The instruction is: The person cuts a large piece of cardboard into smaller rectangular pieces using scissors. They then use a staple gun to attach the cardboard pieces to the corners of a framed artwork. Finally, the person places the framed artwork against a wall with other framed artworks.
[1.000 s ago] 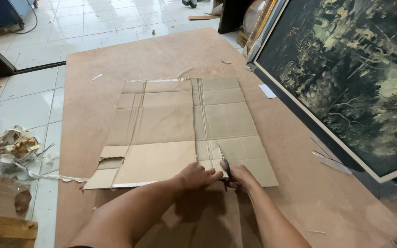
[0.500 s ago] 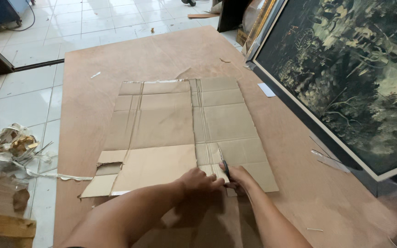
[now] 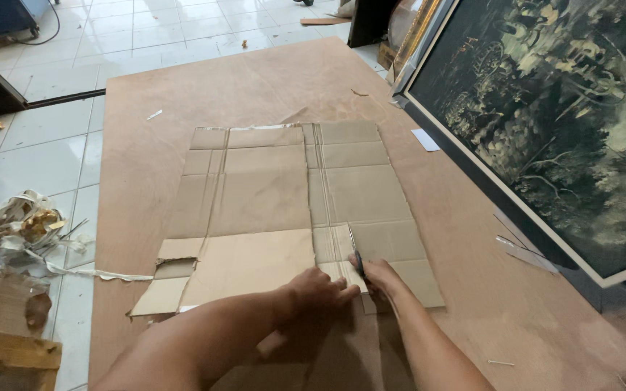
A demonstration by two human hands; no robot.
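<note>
A flattened cardboard box [image 3: 284, 210] is laid on a large brown board [image 3: 501, 311], with its long axis running away from the person, from the near edge by the hands towards the far end of the board. The crease lines are seen running the same way, and one lighter flap at the near left is folded over the sheet. The left hand [image 3: 320, 293] is pressed flat, palm down, on the near edge of the cardboard, fingers spread and released, grasping nothing. The right hand [image 3: 382, 279] is closed around a thin dark cutting tool [image 3: 356, 259], whose tip is pointed away from the person and set on the cardboard along a crease just right of the middle. The two hands are placed just beside each other, almost touching. A large framed painting [image 3: 545, 123] is propped along the right edge of the board, and a small white scrap [image 3: 425, 139] is seen lying between it and the cardboard. On the tiled floor [image 3: 45, 159] to the left, a heap of crumpled wrapping [image 3: 27, 221] is visible. Compared with half a second ago, the hands and the tool are found in almost the same place on the near edge, and the cardboard has not been shifted on the board; only the view has been moved slightly.
</note>
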